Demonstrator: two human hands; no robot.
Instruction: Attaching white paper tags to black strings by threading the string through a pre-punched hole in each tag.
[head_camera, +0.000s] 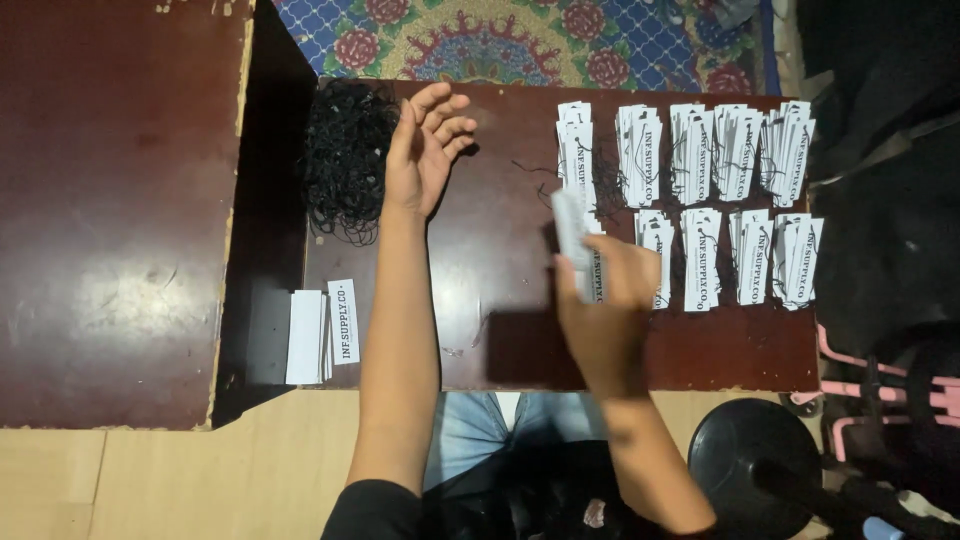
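White card tag (570, 225), thin and light, likely bending easily; being pinched at its lower end by right hand (605, 300), fingers closed on it, over dark wooden table (500, 330) beside tag stacks (690, 190). Left hand (425, 150) hovering, fingers spread and empty, near black string pile (345, 160). Best gripping by edges.

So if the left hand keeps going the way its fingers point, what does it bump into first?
Probably nothing on the table. The left hand points toward the table's far edge, with the black string pile off to its side. Beyond lies the patterned rug.
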